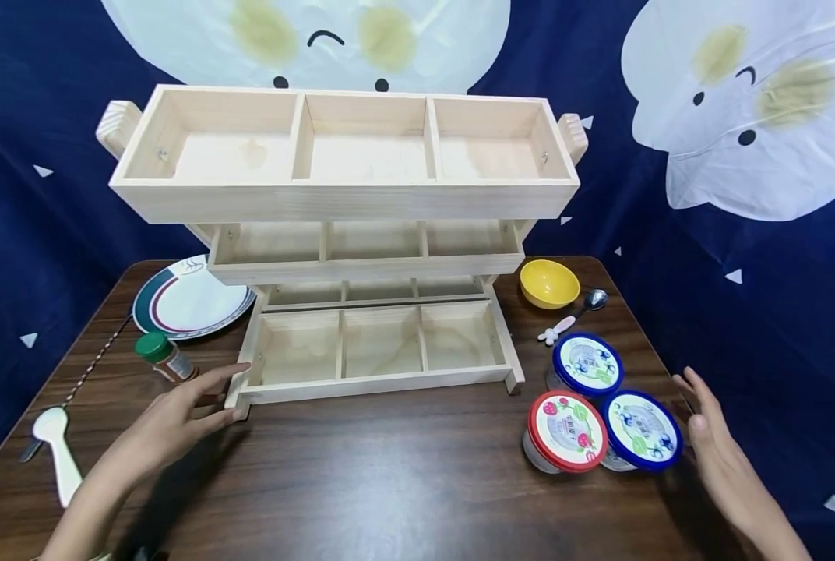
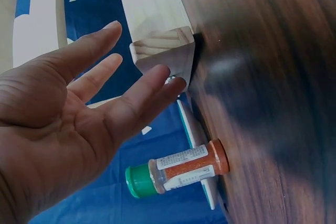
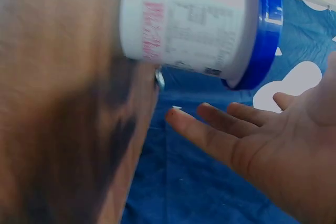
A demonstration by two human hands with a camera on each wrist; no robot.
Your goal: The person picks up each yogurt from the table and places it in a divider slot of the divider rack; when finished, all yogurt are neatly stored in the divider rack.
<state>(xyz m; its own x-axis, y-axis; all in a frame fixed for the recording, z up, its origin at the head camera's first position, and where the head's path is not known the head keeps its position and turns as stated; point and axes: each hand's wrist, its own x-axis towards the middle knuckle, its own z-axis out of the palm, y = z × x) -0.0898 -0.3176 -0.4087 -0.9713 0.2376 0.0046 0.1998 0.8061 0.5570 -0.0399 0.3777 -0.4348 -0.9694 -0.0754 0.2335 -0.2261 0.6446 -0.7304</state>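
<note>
My left hand (image 1: 168,425) is at the front left foot of a tiered wooden rack (image 1: 382,393), its fingers spread and nothing in them. In the left wrist view the fingertips lie close to the rack's wooden end (image 2: 165,51); whether they touch it I cannot tell. A spice jar (image 1: 167,357) with a green cap stands just beyond that hand. At the right, my right hand (image 1: 722,460) hangs with fingers extended, beside a blue-lidded tub (image 1: 642,430). The right wrist view shows a gap between the fingers and the tub (image 3: 184,24). A second blue-lidded tub (image 1: 587,364) and a red-lidded tub (image 1: 567,431) adjoin it.
Stacked plates (image 1: 193,300) lie left of the rack, with a white spoon (image 1: 58,452) and a twisted-handled utensil (image 1: 98,362) nearer. To the rack's right are a yellow bowl (image 1: 549,284) and a metal spoon (image 1: 595,299) with a rabbit-shaped handle. A dark blue curtain (image 1: 761,327) borders the table.
</note>
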